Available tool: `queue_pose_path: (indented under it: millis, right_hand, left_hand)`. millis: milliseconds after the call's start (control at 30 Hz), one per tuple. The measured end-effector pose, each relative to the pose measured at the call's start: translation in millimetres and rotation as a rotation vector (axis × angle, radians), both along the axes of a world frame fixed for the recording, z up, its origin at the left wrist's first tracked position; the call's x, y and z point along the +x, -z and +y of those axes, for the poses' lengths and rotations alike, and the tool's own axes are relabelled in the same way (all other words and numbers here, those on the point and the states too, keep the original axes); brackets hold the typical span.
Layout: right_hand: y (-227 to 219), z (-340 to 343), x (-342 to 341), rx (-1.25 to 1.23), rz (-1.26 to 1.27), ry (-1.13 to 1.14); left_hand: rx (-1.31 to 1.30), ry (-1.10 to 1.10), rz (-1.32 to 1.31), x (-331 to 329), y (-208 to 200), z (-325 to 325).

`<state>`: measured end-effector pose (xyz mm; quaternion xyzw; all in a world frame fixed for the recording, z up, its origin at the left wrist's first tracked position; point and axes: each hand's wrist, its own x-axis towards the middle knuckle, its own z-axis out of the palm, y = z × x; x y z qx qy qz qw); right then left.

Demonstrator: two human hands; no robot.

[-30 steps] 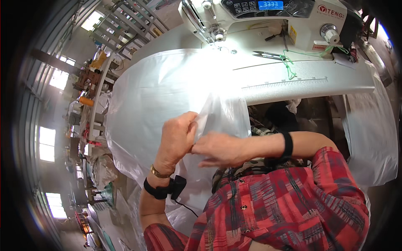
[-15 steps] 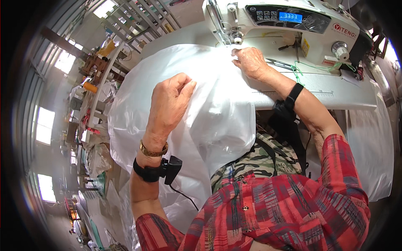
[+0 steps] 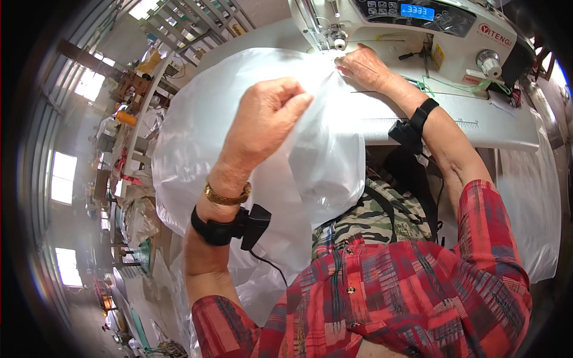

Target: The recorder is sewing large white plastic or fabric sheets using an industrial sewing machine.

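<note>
A large, translucent white plastic sheet (image 3: 239, 77) spreads over the sewing machine bed and hangs down toward my lap. Under the lit needle area of a white sewing machine (image 3: 441, 42), its edge is bunched into folds. My right hand (image 3: 365, 67) pinches that bunched edge just right of the needle, fingers closed. My left hand (image 3: 265, 119) is over the sheet, left of and nearer than the needle. Its thumb and curled fingers close on a fold of the sheet, though the exact grip is partly hidden. Both wrists wear black straps with small devices.
A blue-lit control panel (image 3: 418, 12) and a handwheel (image 3: 489, 63) are on the machine. Green thread (image 3: 459, 85) trails across the bed at right, near a dark metal tool. More clear plastic (image 3: 525, 209) hangs at the right. Cluttered shelves and an orange thread spool (image 3: 126, 118) stand at left.
My left hand has moved up and right, closer to the needle. My right hand has shifted slightly up and right, and the sheet beside it is drawn into tighter folds.
</note>
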<state>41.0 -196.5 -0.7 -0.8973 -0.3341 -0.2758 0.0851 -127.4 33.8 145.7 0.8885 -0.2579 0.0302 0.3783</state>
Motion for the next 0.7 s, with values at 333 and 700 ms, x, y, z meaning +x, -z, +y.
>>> queue_pose_path:
  millis: [333, 700]
  right_hand:
    - [-4, 9, -103, 0.053, -0.179, -0.047]
    - [46, 75, -236, 0.306, 0.228, -0.216]
  left_hand:
    - [-0.158, -0.063, 0.190, -45, 62, -9]
    - [0.110, -0.187, -0.185, -68, 66, -9]
